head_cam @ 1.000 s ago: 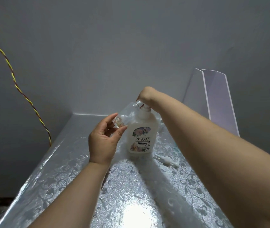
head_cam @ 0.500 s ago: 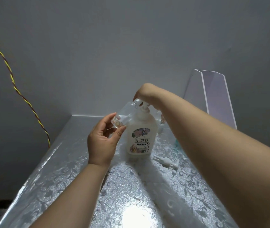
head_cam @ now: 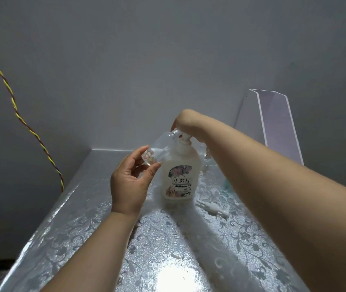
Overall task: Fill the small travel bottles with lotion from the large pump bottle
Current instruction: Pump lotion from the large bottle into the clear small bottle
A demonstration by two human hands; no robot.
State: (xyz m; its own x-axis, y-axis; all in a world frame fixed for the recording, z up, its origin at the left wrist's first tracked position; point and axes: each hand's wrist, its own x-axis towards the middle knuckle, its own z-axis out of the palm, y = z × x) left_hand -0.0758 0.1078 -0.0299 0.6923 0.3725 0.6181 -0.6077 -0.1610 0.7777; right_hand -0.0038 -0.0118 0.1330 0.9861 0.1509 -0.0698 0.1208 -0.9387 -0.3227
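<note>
While its mouth meets the spout, travel bottle is pinched at the base by left hand, tilted so lotion can drop in. Right hand sits atop pump bottle, just right of the left; fingers hidden, grip unclear. Loose cap on table below right forearm, not in the way

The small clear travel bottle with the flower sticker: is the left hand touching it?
Touching. The head view shows the left hand pinching the small clear travel bottle at its stickered base between thumb and fingertips.
</note>
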